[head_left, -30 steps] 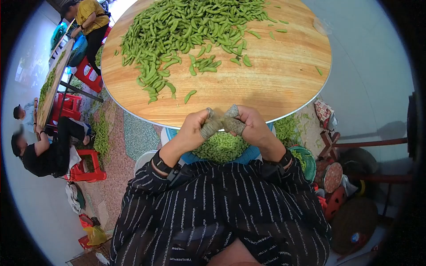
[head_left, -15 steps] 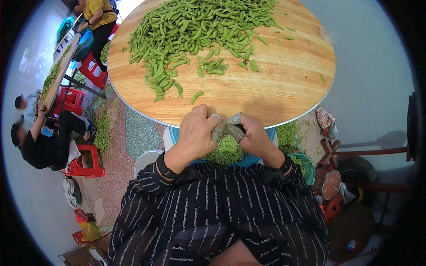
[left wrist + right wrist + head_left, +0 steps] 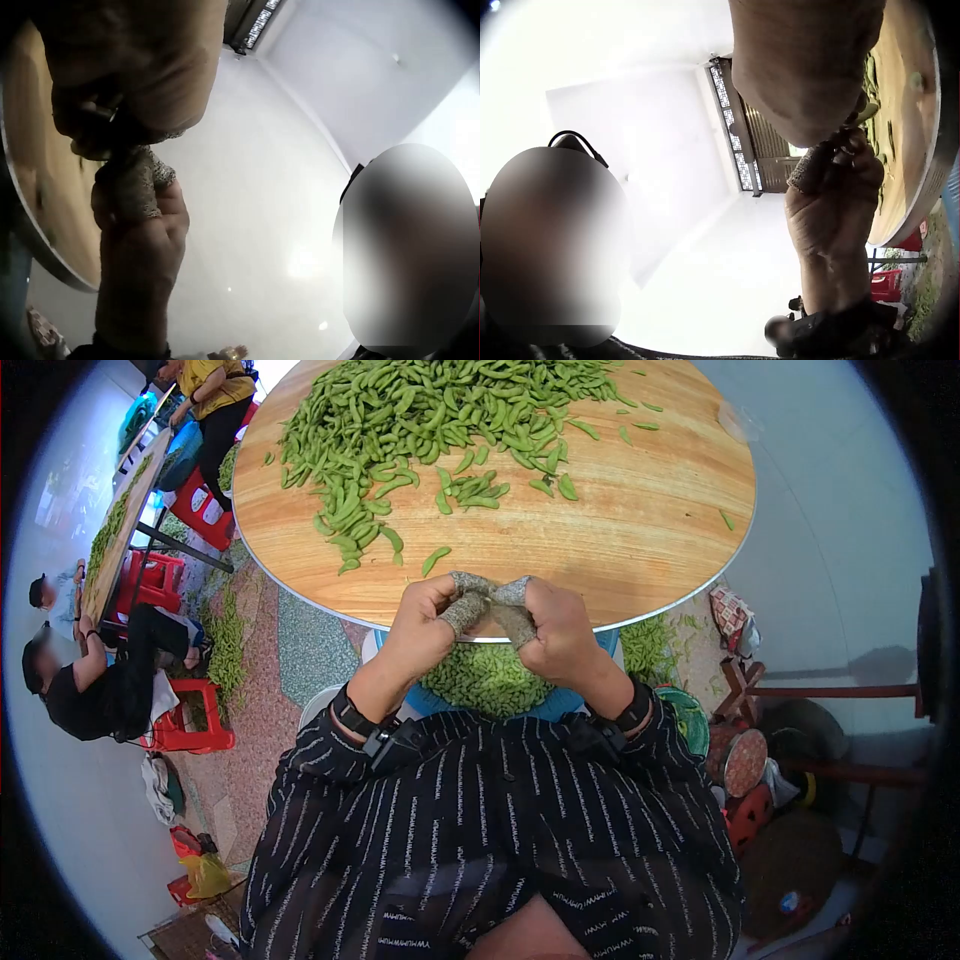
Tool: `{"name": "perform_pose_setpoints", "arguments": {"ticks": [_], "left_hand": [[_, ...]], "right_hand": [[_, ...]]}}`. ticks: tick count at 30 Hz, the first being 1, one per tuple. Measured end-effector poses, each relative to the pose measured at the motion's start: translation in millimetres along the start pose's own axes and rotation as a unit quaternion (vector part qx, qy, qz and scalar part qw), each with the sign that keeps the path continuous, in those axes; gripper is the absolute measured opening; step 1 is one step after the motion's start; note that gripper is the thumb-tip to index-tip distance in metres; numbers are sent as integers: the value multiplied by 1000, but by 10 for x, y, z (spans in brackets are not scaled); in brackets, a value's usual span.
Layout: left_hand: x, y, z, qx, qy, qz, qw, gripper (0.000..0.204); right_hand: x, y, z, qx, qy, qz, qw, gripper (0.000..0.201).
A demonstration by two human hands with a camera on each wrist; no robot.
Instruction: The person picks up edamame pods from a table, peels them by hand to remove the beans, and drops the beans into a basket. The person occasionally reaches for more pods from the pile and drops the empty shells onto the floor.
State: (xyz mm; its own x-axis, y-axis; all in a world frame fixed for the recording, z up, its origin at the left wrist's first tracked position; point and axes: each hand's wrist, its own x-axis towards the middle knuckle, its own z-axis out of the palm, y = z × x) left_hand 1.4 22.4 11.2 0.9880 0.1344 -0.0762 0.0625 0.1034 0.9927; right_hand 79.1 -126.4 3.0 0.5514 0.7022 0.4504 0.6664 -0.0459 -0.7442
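Observation:
My left hand [image 3: 428, 622] and right hand [image 3: 560, 628] meet fingertip to fingertip over the near edge of the round wooden table [image 3: 640, 550]. Grey-green wrapping covers the thumbs and forefingers. Both hands pinch a green soybean pod [image 3: 868, 114], mostly hidden by the fingers; one end shows in the right wrist view. Beyond them a large heap of soybean pods [image 3: 420, 425] covers the far part of the table, with one loose pod [image 3: 436, 561] just ahead of the left hand. Below the hands, shelled green beans [image 3: 487, 680] fill a blue basin [image 3: 562, 706].
A green basket [image 3: 690, 725] stands at the right, near pods scattered on the floor [image 3: 648, 650]. To the left, people sit or stand around another table [image 3: 120, 550] with red stools [image 3: 200, 722]. A wooden frame [image 3: 742, 690] is at the far right.
The left hand dipped toward the basin with its back turned up half a second ago. Now both hands are higher, over the table edge, fingertips together again. The heap looks unchanged.

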Motion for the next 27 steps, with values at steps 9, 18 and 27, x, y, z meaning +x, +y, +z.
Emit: {"name": "perform_pose_setpoints", "arguments": {"ticks": [9,18,27], "left_hand": [[87,-121,-50,-162,40,-12,986,16],[52,-32,-38,8,42,9,999,14],[65,-170,-77,-23,13,54,998,13]], "right_hand": [[28,46,84,-53,41,-53,996,14],[20,51,75,180,21,111,977,17],[42,13,85,26,0,-10,1000,11]]}}
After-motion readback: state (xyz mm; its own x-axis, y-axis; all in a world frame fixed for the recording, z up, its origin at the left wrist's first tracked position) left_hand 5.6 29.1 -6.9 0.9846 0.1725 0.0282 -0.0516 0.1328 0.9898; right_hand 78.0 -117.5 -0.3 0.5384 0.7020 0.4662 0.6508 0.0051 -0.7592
